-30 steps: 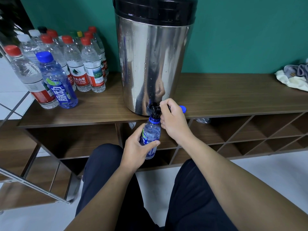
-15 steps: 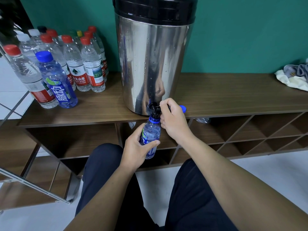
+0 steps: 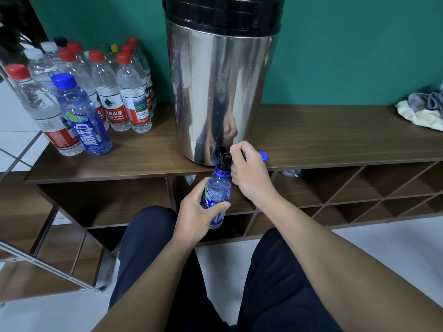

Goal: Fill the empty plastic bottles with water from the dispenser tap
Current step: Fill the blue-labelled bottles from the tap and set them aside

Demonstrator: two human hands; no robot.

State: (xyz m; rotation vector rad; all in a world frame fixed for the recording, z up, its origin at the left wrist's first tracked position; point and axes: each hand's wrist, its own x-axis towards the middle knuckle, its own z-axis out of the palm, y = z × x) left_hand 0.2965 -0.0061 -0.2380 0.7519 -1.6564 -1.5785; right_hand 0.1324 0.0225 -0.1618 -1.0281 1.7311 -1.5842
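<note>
A tall steel water dispenser (image 3: 220,92) with a black lid stands on the wooden shelf top (image 3: 335,137). Its black tap (image 3: 223,156) juts over the front edge. My left hand (image 3: 195,215) grips a small blue uncapped bottle (image 3: 217,191) around its middle, holding its mouth right under the tap. My right hand (image 3: 249,171) has its fingers curled round the tap's handle. The bottle's blue cap (image 3: 263,155) lies on the shelf just behind my right hand.
Several capped bottles, mostly red-capped (image 3: 130,92) plus a blue one (image 3: 81,116), stand at the shelf's left. A bundle of cloth (image 3: 424,111) lies at the far right. Open wooden compartments (image 3: 359,188) sit below the shelf. My knees are under my arms.
</note>
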